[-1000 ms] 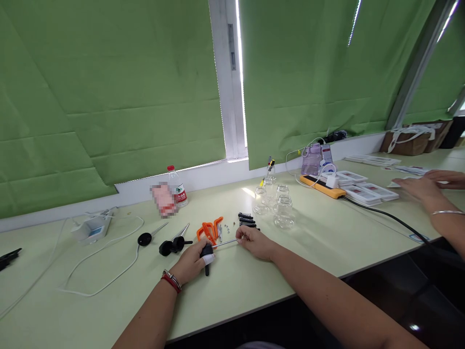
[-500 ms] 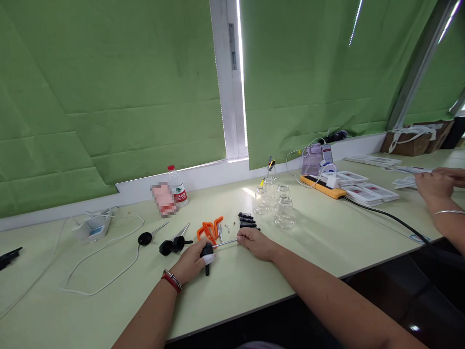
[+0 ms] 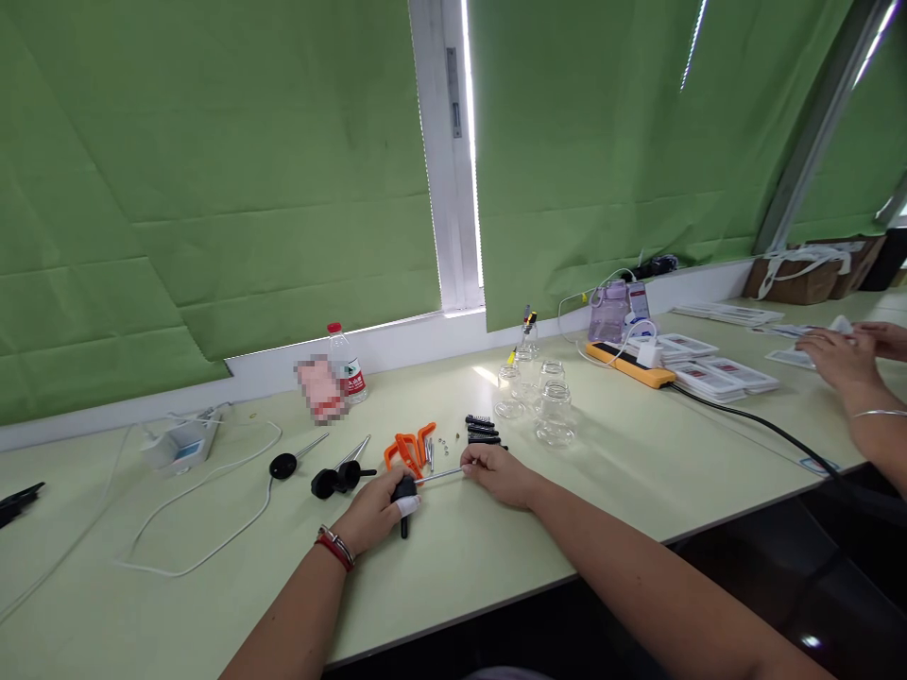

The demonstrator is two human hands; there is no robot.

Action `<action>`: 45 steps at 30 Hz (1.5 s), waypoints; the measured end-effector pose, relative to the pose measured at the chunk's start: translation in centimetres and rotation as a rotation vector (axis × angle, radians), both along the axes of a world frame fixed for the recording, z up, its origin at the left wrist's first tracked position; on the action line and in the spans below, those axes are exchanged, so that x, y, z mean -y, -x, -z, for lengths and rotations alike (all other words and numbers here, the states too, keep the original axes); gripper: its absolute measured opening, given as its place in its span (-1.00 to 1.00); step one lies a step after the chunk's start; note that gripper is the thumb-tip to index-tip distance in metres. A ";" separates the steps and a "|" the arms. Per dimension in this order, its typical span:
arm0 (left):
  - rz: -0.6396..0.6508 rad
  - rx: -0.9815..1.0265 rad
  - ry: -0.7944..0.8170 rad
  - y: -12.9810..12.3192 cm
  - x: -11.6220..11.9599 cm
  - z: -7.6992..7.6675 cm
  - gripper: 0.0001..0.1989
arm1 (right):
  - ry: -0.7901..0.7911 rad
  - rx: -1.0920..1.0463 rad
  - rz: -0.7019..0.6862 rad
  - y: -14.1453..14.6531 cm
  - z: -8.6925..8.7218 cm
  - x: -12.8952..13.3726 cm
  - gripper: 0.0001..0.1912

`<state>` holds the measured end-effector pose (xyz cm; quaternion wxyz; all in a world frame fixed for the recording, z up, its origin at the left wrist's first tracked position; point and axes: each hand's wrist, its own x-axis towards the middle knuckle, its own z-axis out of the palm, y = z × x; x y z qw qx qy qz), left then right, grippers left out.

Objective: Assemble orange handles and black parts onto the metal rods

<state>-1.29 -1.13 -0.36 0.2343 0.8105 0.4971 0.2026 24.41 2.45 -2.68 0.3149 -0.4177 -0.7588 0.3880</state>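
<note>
Black-capped metal rod [image 3: 439, 475], left hand [image 3: 379, 508] gripping cap, right hand [image 3: 490, 470] pinching tip.

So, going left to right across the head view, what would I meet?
White boxy socket unit → flat round black piece with thin metal rod → clear red-capped bottle → black-headed metal rod in both hands → small black bristled pieces → nearest clear glass jar → yellow-orange power strip → brown bag with white straps.

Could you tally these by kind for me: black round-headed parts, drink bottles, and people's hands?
Black round-headed parts: 4
Drink bottles (red-capped bottle, purple bottle): 2
Hands (left hand, right hand, co-worker's two): 4
Total: 10
</note>
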 end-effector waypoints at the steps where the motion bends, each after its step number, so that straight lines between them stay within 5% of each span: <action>1: 0.000 -0.002 0.001 0.0 0.0 0.0 -0.79 | -0.001 0.009 0.003 0.0 -0.1 0.0 -0.87; 19: -0.016 0.007 0.002 -0.2 0.2 -0.2 -0.82 | -0.029 0.019 -0.035 0.3 -0.1 -0.1 -0.88; 24: -0.042 0.102 -0.011 -0.2 0.5 -0.5 -0.70 | -0.080 0.023 -0.004 0.1 0.2 0.0 -0.78; 28: -0.210 0.264 -0.176 1.6 0.1 -2.3 -0.65 | -0.093 0.014 -0.030 0.0 0.4 -0.1 -0.70; 32: -0.698 0.300 -0.420 6.1 -1.2 -4.8 -0.62 | -0.110 0.032 -0.040 -0.1 0.4 0.0 -0.69; 34: -0.866 0.184 -0.376 8.5 -1.8 -5.2 -0.65 | -0.116 0.039 -0.042 -0.1 0.3 0.0 -0.69; 39: -0.852 -0.175 -0.111 12.3 -2.9 -3.5 -0.75 | -0.126 0.058 -0.040 -0.1 0.4 -0.1 -0.69; 45: -0.835 -0.311 -0.016 12.6 -3.5 -1.7 -0.77 | -0.130 0.065 -0.035 -0.1 0.4 0.0 -0.69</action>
